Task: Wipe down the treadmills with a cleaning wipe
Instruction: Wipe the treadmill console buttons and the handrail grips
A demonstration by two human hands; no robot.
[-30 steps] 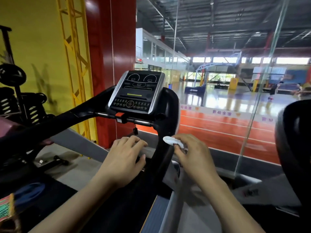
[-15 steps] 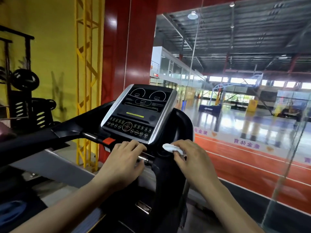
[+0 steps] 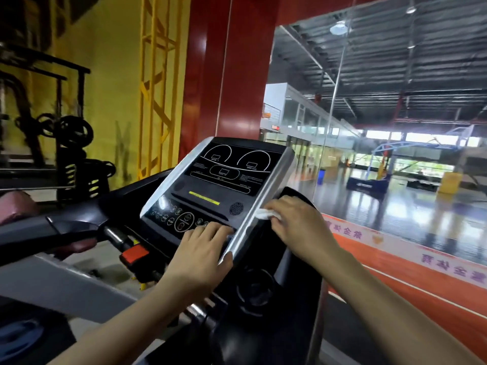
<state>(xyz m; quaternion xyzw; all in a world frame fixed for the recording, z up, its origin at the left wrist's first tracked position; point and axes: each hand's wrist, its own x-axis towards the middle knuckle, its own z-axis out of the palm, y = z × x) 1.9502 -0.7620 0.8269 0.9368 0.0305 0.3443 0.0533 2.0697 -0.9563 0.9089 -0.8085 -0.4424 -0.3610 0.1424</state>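
Rack (image 3: 66,143): stands at far left by the yellow wall, well apart from the work
Left hand (image 3: 203,248): flat, fingers straight on the lower corner of the console (image 3: 221,185), likely to steady it against the rubbing
Wipe (image 3: 264,214): bunched small, pressed on the console's silver right edge, so the pressure stays on the narrow trim
Right hand (image 3: 295,222): grip closed round the wipe, fingers curled over it
Glass (image 3: 395,154): wall just beyond the treadmill, a court behind
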